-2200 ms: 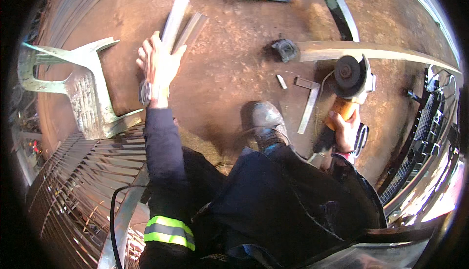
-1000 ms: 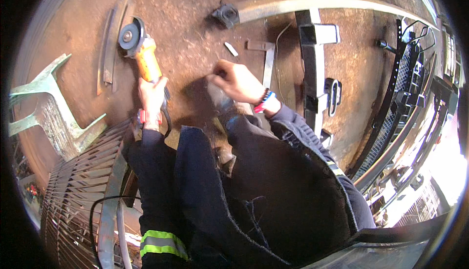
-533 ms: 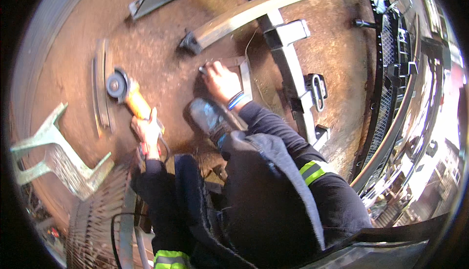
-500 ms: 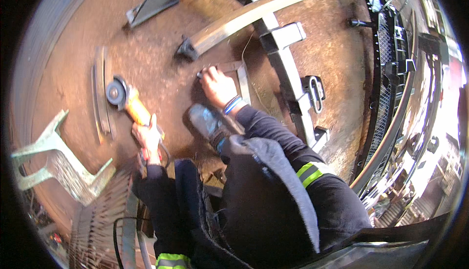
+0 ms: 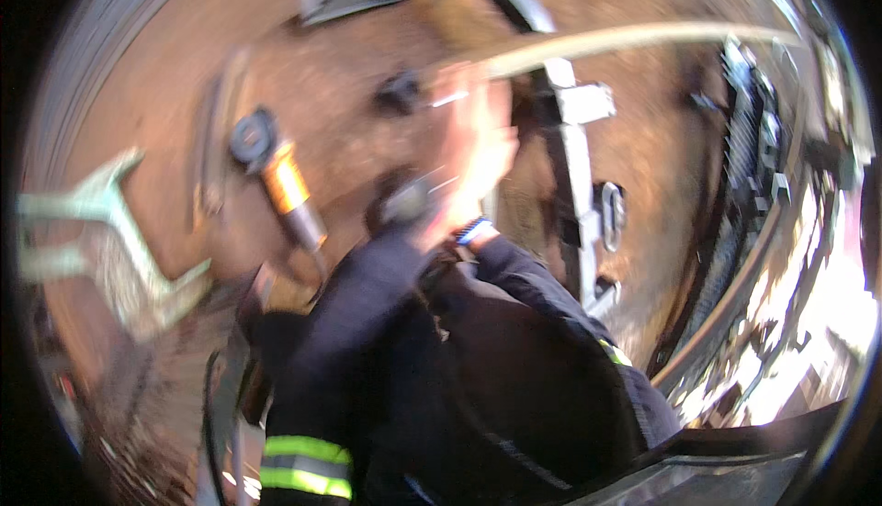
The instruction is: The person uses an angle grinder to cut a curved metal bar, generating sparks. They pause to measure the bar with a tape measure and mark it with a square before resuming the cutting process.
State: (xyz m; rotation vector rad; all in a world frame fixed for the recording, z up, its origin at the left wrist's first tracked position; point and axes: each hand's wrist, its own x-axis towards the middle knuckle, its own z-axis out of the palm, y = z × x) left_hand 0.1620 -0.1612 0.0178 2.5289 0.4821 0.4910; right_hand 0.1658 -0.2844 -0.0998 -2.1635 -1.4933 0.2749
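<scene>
Crouches over the dirt floor, the view smeared by a head swing. Keeps left hand (image 5: 266,287) just behind the grinder (image 5: 280,185), flat on the floor with disc pointing away; cannot tell whether the fingers hold its tail. Has lifted right hand (image 5: 473,152) off the floor half a second on, now raised above the shoe (image 5: 404,203), fingers too blurred to read. Beyond, steel frame (image 5: 574,139) and long bar (image 5: 625,39). Looks like repositioning, not grinding.

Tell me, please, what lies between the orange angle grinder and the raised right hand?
In the blurred head view, mostly bare brown ground separates the angle grinder from the right hand; a small dark block sits just above that stretch.
</scene>
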